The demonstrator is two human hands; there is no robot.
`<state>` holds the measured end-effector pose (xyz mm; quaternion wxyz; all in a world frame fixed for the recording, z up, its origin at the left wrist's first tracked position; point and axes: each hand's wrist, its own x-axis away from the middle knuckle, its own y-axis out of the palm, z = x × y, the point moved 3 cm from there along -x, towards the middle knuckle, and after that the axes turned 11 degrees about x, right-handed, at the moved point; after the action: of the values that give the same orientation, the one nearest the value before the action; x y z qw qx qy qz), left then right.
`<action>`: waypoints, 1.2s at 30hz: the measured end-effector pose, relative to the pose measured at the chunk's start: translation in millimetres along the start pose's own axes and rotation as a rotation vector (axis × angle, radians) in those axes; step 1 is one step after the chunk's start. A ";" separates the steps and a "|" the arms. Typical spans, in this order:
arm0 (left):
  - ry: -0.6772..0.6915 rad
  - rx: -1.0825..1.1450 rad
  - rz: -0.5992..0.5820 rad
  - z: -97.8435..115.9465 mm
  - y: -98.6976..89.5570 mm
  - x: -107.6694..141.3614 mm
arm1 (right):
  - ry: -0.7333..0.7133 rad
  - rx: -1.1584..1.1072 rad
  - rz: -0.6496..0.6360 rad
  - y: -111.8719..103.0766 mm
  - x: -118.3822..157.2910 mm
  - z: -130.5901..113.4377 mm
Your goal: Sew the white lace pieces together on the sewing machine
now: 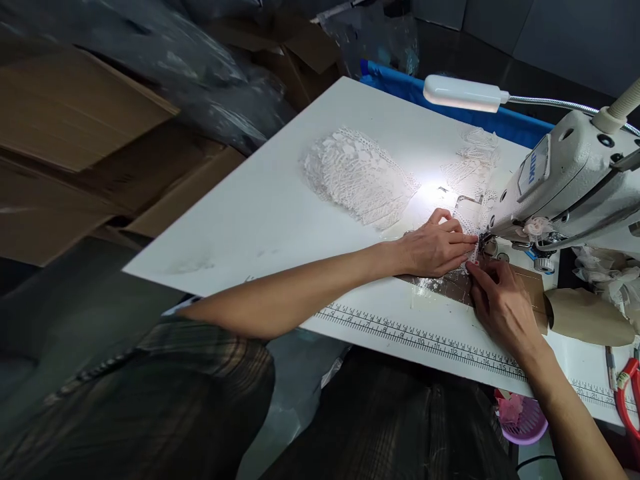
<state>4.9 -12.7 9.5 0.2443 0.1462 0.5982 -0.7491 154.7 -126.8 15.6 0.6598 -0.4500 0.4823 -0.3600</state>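
White lace fabric runs under the needle area of a white sewing machine. My left hand lies on the lace beside the presser foot, fingers stretched towards it and pressing down. Just in front of the foot, my right hand has thumb and forefinger together at the near edge of the lace; the fabric between them is mostly hidden. Further left on the white table, a gathered heap of white lace is spread out. More lace lies behind the machine's needle.
A lit lamp shines over the sewing spot. Along the table's front edge runs a printed ruler. Red-handled scissors lie at right, near a brown oval piece. A purple basket hangs below. Cardboard boxes stand left.
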 end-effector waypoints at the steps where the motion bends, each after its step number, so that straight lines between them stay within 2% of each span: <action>1: -0.005 0.004 -0.005 -0.1 0.1 -0.1 | 0.003 -0.013 0.002 0.2 0.2 0.5; 12: -0.038 0.001 -0.089 -0.9 1.1 -2.3 | 0.030 -0.129 0.017 1.6 0.7 3.6; 18: -0.031 -0.023 -0.097 -1.8 2.8 -2.4 | 0.078 -0.249 0.110 1.5 -2.5 24.4; 22: -0.028 -0.036 -0.093 -1.5 3.2 -2.6 | 0.022 -0.195 0.097 3.7 -2.8 29.9; 26: -0.042 -0.014 -0.109 -0.8 2.6 -3.2 | -0.027 -0.129 0.049 5.3 -1.1 26.8; 36: -0.020 -0.017 -0.057 0.0 2.4 -1.3 | -0.092 -0.085 0.033 -0.2 1.5 15.4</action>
<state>7.3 -12.9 8.2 0.2300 0.1193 0.6059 -0.7521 169.9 -124.4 17.3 0.6674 -0.4856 0.4736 -0.3074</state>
